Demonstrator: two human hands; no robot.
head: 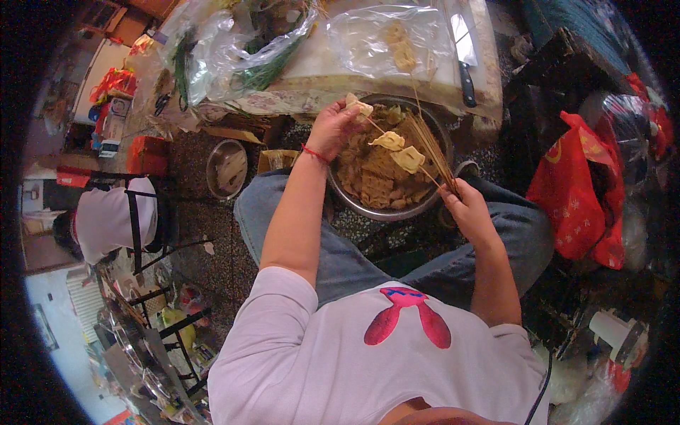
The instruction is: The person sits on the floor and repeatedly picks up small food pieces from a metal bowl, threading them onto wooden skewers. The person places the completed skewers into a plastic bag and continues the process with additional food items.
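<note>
My left hand (pixel 330 130), with a red cord at its wrist, pinches a folded pale-yellow piece (pixel 363 108), seemingly tofu skin, at the far end of a thin skewer (pixel 431 178). Two more folded pieces (pixel 408 159) sit along that skewer, above the bowl. In my right hand (pixel 470 212) are the skewer's near end and a bundle of bare bamboo skewers (pixel 431 146). Below both hands stands a round metal bowl (pixel 390 215) holding many brown-yellow sheets and pieces (pixel 374 183). A loaded skewer (pixel 402 53) lies on clear plastic (pixel 356 37) on the table beyond.
A black-handled knife (pixel 467 85) lies at the table's right. Green vegetables (pixel 271 71) in plastic are at its left. A smaller metal bowl (pixel 227 183) stands on the floor at left, a red bag (pixel 571 186) at right. Another person (pixel 114 218) is at far left near a black metal frame (pixel 135 228).
</note>
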